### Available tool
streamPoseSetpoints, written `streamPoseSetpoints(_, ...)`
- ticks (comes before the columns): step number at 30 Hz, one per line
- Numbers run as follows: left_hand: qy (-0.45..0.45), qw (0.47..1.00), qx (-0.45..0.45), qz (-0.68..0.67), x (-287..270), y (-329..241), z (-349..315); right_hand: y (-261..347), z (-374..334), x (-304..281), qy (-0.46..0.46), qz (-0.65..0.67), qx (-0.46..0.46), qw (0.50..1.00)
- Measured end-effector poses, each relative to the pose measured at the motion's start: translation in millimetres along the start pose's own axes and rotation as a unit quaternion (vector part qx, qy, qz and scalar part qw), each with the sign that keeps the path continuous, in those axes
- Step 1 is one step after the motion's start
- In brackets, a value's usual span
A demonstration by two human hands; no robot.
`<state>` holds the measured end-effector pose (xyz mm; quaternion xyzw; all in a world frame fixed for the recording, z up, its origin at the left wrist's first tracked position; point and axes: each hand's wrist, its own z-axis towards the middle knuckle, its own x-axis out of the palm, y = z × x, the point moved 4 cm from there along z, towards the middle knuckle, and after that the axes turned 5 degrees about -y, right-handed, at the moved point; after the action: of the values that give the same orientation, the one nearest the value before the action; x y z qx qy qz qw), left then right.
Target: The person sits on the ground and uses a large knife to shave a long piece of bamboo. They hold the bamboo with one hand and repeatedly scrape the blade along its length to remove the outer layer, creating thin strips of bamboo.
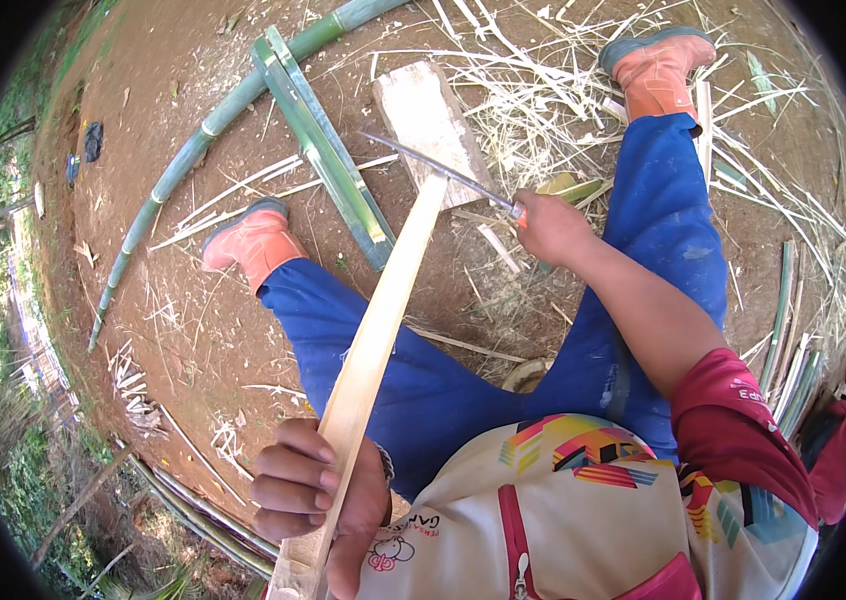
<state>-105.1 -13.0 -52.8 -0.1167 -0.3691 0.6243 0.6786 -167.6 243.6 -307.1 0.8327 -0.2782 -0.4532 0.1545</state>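
Observation:
My left hand (298,480) is closed around the lower part of a long, pale split bamboo strip (375,335). The strip slants up and away from me, its narrow far end reaching the near part of a worn wooden block (428,110). My right hand (555,230) grips the orange handle of a long, thin-bladed knife (463,180). The blade points to the left across the block and meets the strip near its far tip; whether it is cutting in cannot be made out. Two green split bamboo lengths (328,160) lie left of the block.
A long green bamboo pole (178,170) curves across the dirt at left. Pale shavings (533,90) are heaped beyond the block. My legs in blue trousers (658,220) and orange boots (258,245) spread around the work. More strips (793,370) lie at right, beside someone in red (838,460).

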Motion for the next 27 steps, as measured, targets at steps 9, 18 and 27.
streamPoseSetpoints(9, 0.141, 0.986, -0.023, -0.089, 0, 9, 7, 87, -92, -31, 0.055, 0.024, -0.128, 0.990)
streamPoseSetpoints(18, 0.066, 0.997, -0.004, -0.038, 3, 5, 2, 105, -134, -33, 0.018, 0.072, -0.200, 0.977)
streamPoseSetpoints(27, 0.071, 0.996, -0.018, -0.045, 3, 3, 1, 103, -128, -29, -0.003, 0.072, -0.217, 0.973)
